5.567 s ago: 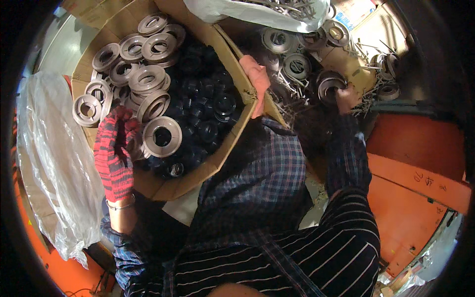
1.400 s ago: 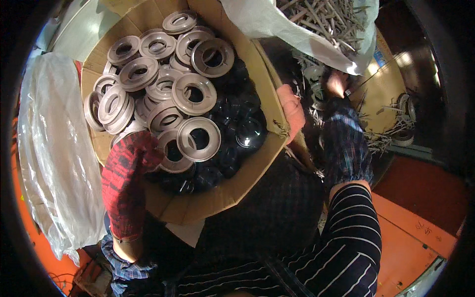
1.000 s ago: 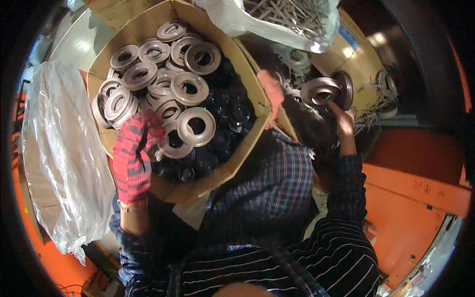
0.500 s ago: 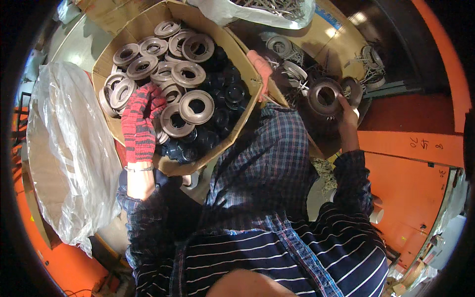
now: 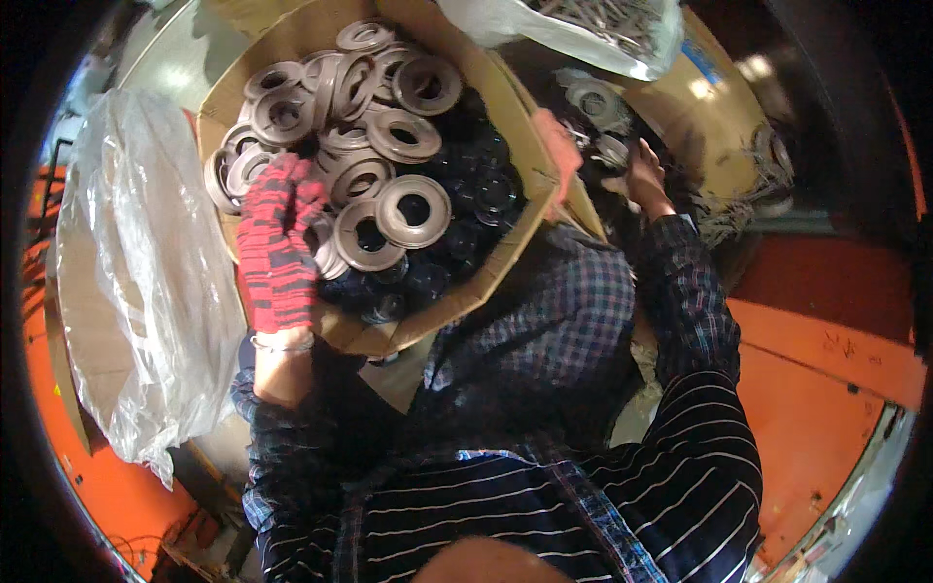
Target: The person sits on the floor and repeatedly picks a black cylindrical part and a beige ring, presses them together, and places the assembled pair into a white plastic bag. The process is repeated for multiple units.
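Observation:
A cardboard box point(image 5: 505, 262) in front of me holds a heap of brown, ring-shaped plastic parts point(image 5: 413, 206) and several glossy black round parts point(image 5: 496, 194). My left hand point(image 5: 280, 248), in a red and black striped knit glove, rests at the heap's near left side. Its fingers are curled against the rings; what they hold, if anything, is hidden. One ring point(image 5: 355, 85) stands tilted on the heap. My bare right hand point(image 5: 643, 182) reaches into a second box point(image 5: 724, 107) on the right, fingers apart, beside grey ring parts point(image 5: 610, 151).
Thin grey sprue-like scraps point(image 5: 739, 214) lie in the right box. A clear bag point(image 5: 583, 44) of similar scraps sits at the back. Plastic sheeting point(image 5: 165, 301) covers cardboard at left. A pinkish-orange cloth-like piece point(image 5: 557, 155) hangs between the boxes. An orange panel point(image 5: 807, 408) stands at right.
My right hand has let go of the dark ring it held and moved deeper into the right box. A tilted ring now shows on the left heap. My view has shifted slightly.

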{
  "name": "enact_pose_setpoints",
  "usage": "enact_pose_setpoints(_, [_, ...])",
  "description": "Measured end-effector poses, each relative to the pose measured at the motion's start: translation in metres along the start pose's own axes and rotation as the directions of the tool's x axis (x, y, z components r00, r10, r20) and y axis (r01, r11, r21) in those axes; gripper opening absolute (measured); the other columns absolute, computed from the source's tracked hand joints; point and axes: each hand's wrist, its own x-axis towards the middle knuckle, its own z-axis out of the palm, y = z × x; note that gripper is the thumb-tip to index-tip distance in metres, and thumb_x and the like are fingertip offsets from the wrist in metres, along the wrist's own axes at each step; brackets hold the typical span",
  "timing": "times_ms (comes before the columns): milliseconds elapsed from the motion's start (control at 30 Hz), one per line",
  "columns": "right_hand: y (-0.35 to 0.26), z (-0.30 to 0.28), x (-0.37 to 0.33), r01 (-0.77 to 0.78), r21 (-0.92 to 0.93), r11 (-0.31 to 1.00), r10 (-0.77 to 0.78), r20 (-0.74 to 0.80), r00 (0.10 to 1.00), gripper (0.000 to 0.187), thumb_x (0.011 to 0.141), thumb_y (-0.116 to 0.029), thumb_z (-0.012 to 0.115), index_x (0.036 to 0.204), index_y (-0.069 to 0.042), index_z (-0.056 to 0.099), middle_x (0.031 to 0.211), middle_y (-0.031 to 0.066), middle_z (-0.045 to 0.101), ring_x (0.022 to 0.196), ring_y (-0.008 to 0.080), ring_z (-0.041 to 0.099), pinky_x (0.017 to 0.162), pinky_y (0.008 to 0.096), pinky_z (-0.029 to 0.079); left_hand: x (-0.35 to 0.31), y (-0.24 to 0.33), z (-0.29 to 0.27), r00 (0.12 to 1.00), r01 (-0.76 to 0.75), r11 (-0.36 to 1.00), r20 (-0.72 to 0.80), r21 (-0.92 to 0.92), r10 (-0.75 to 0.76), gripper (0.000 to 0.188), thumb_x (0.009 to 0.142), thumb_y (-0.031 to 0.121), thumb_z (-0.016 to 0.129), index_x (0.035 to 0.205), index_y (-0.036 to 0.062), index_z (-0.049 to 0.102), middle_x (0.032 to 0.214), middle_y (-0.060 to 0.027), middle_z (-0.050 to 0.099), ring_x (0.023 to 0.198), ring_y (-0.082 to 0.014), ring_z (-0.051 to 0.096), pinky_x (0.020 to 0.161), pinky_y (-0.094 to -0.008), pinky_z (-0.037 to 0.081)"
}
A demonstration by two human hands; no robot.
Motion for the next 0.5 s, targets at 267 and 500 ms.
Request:
enact_pose_setpoints(267, [0.001, 0.105, 0.02, 0.021, 0.271, 0.962, -0.074, 0.186, 0.98, 0.067, 0.096, -0.052, 0.05, 0.141, -0.003, 0.042, 0.131, 0.0246, 0.054, 0.111, 0.0422, 0.057, 0.093, 0.049, 0.044, -0.003, 0.018, 0.01, 0.971, -0.237, 0.758, 0.17, 0.607, 0.167, 0.034, 0.085, -0.002, 0.062, 0.118, 0.0005, 0.066, 0.121, -0.0095, 0.067, 0.114, -0.0205, 0.061, 0.096, -0.0303, 0.052])
enact_pose_setpoints(500, [0.05, -0.01, -0.066, 0.158, 0.256, 0.954, 0.067, -0.692, 0.719, 0.041, 0.092, -0.012, 0.064, 0.132, -0.007, 0.058, 0.115, 0.0147, 0.067, 0.101, 0.0308, 0.064, 0.086, 0.0406, 0.052, 0.001, 0.01, 0.007, 0.995, -0.023, 0.977, 0.101, 0.214, 0.002, 0.036, 0.085, 0.0, 0.062, 0.121, -0.0003, 0.064, 0.121, -0.0111, 0.065, 0.113, -0.0211, 0.062, 0.096, -0.0315, 0.052])
